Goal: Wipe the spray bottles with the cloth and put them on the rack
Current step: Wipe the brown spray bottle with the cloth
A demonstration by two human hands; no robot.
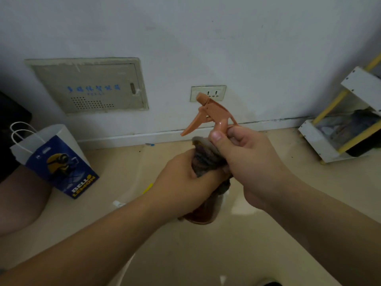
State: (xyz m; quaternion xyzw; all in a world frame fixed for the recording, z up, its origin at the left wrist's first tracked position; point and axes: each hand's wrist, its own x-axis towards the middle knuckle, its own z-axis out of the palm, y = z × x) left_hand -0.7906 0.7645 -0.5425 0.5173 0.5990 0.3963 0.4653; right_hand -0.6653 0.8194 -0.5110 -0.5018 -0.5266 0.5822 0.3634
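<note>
An orange spray bottle [208,112] is held up in front of the wall, its trigger head pointing left. A dark grey cloth [204,159] is wrapped round its body. My left hand [185,182] grips the cloth round the bottle from the left. My right hand [245,153] holds the bottle's neck, thumb on the front below the trigger. The bottle's amber base [202,217] shows below my left hand. The white and yellow rack [321,139] stands on the floor at the right by the wall.
A white and blue paper bag [59,162] stands on the floor at the left. A wall socket [208,92] and a grey wall panel [90,85] are behind the bottle. Dark items lie in the rack's lower shelf [356,129]. Someone's knee [20,195] shows at the far left.
</note>
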